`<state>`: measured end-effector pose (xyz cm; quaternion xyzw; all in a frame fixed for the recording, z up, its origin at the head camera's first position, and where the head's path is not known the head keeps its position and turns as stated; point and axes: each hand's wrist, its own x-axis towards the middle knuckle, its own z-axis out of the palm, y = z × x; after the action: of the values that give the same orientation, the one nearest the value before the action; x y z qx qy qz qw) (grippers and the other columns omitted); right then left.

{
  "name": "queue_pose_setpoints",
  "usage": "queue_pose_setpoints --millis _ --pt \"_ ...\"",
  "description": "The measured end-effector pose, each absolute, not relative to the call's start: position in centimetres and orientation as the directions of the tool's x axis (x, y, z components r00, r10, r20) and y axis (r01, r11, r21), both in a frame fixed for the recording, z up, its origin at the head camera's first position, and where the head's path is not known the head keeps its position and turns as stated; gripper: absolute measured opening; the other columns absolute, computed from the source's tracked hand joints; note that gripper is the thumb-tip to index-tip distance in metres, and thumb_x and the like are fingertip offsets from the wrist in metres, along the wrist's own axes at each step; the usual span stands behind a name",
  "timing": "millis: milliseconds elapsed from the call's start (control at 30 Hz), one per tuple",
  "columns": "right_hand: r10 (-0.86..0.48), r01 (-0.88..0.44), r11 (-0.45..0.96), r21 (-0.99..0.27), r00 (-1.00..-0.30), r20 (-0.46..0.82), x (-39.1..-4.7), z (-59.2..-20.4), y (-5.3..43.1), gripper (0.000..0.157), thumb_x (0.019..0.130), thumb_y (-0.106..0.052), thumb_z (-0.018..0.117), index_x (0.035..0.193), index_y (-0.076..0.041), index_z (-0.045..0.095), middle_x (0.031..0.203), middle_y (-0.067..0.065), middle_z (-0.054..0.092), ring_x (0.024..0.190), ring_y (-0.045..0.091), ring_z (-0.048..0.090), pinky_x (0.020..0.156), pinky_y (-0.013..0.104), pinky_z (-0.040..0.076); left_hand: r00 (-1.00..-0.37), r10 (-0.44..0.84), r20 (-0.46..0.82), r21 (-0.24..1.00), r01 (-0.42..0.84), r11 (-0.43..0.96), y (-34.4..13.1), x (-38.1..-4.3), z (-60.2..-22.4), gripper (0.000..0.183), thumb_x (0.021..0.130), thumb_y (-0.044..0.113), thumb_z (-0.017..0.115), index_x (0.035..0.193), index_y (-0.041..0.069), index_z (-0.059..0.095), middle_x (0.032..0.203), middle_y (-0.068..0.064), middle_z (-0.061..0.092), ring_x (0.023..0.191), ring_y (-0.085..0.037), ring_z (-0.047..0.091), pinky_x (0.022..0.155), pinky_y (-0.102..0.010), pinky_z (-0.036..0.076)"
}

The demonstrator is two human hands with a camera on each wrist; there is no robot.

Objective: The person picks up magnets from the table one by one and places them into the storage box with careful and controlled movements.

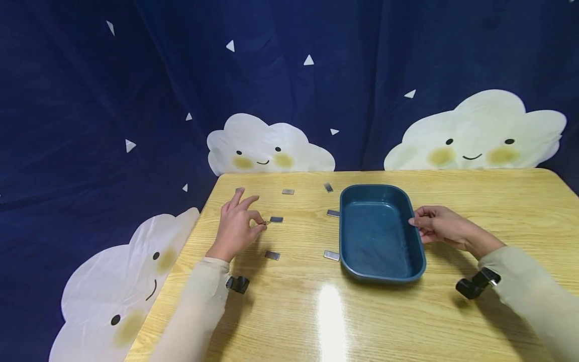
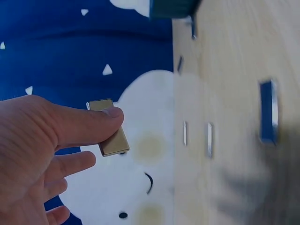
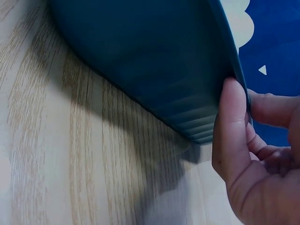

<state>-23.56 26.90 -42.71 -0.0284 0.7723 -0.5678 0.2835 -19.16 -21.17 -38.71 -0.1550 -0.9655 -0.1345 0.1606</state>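
Between thumb and forefinger, my left hand (image 1: pixel 236 227) pinches a small flat rectangular metal block (image 2: pixel 115 140); its broad face looks gold-toned in the left wrist view. The other fingers of that hand are spread away from the block. It is above the left part of the table, close to another metal block (image 1: pixel 276 219) lying there. At the right, my right hand (image 1: pixel 441 227) grips the rim of a dark blue rectangular tub (image 1: pixel 373 236), thumb on one side of the wall and fingers on the other. Nothing shows inside the tub.
Several similar metal blocks lie spread on the wooden table (image 1: pixel 280 311), among them one block (image 1: pixel 272 255) nearer me and one block (image 1: pixel 331 255) beside the tub's left wall. A dark blue curtain (image 1: pixel 271 85) with clouds hangs behind and left of the table.
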Motion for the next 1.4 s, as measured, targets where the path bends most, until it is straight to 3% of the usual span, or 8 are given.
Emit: queue_pose_setpoints --millis 533,800,1400 --pt "-0.364 0.290 0.363 -0.885 -0.831 -0.422 -23.7 -43.1 26.6 0.017 0.103 -0.020 0.052 0.104 -0.004 0.047 0.078 -0.003 0.056 0.073 0.007 0.058 0.068 0.026 0.059 -0.902 0.343 0.263 0.208 0.401 0.892 -16.4 -21.3 -38.5 0.011 0.080 0.025 0.083 0.073 0.020 0.077 0.143 -0.006 0.059 0.153 -0.031 0.026 0.116 -0.059 0.029" --pt "-0.369 0.283 0.360 -0.889 -0.832 -0.414 -23.7 -42.9 26.6 0.017 0.103 -0.019 0.051 0.104 -0.003 0.046 0.078 -0.003 0.056 0.073 0.007 0.059 0.069 0.026 0.059 -0.896 0.394 0.207 0.236 0.436 0.868 -14.8 -21.2 -38.8 0.012 0.082 0.024 0.081 0.072 0.020 0.075 0.140 -0.005 0.061 0.149 -0.031 0.033 0.115 -0.059 0.031" --pt "-0.373 0.258 0.346 -0.902 -0.844 -0.385 -23.6 -42.9 26.5 0.020 0.103 -0.023 0.051 0.104 -0.003 0.046 0.077 -0.005 0.052 0.074 0.007 0.057 0.067 0.025 0.058 -0.835 0.507 0.213 0.110 0.536 0.837 -8.9 -23.3 -35.3 0.010 0.083 0.028 0.080 0.077 0.021 0.077 0.141 -0.002 0.060 0.149 -0.027 0.034 0.110 -0.053 0.039"
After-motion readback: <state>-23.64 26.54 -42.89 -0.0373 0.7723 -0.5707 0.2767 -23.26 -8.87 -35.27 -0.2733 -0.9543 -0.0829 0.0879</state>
